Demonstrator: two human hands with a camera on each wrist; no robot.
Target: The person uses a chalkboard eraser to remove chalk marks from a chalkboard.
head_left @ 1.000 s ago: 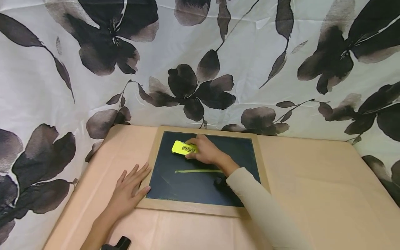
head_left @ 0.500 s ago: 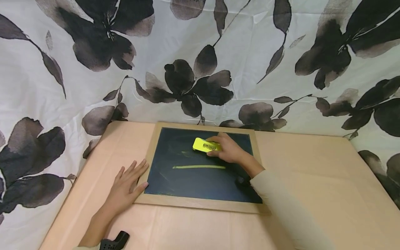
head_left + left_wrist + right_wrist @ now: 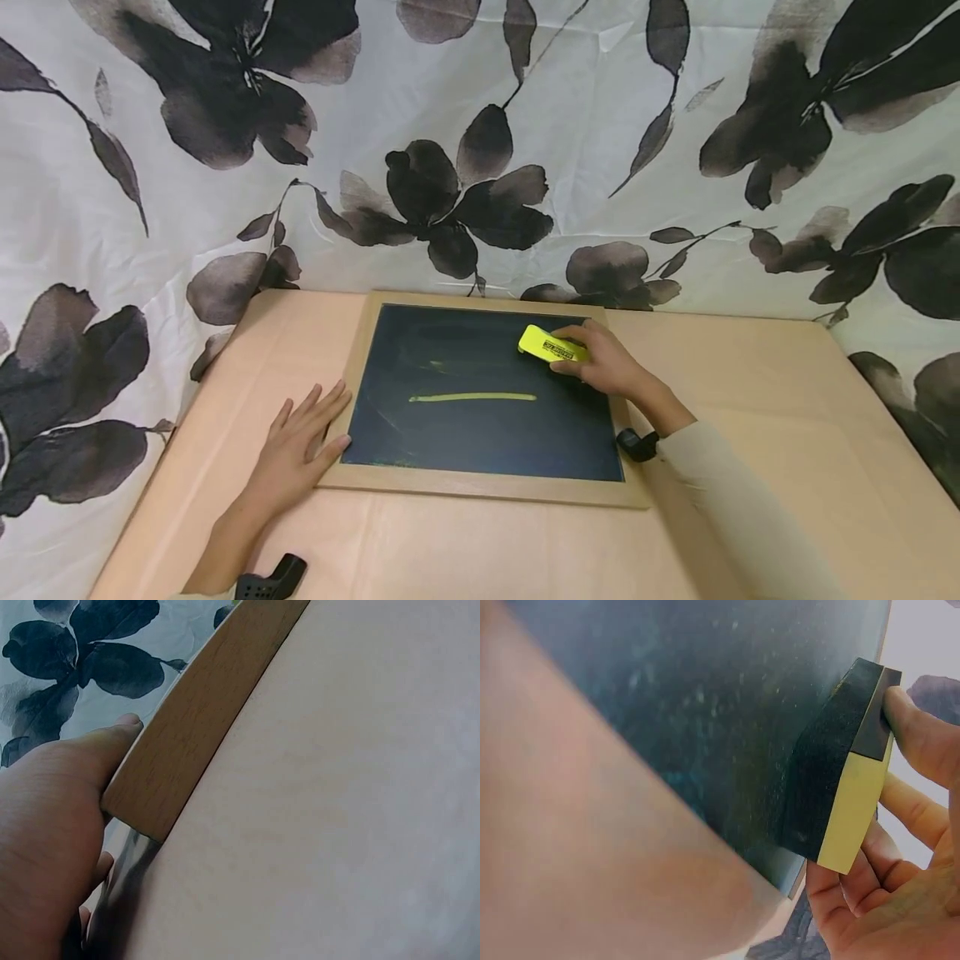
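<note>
A wood-framed chalkboard (image 3: 480,450) lies on the table, with one yellow chalk line (image 3: 474,397) across its middle and faint smears above. My right hand (image 3: 606,360) pinches a yellow board eraser (image 3: 546,342) near the board's upper right. In the right wrist view the eraser (image 3: 855,810) has its dark felt side toward the dark board surface (image 3: 705,720), with thumb and fingers on its edges. My left hand (image 3: 300,442) rests with spread fingers on the board's left frame. The left wrist view has the thumb against the wooden frame (image 3: 187,727).
The board lies on a pale tan table (image 3: 750,400), close to its back edge. Behind hangs a white cloth (image 3: 600,100) with dark flowers. A black wrist device (image 3: 273,577) sits on the left wrist, another (image 3: 637,444) on the right.
My right hand has moved the eraser rightward across the upper part of the board. A yellow smear now shows in the area it left. My left hand stays on the frame.
</note>
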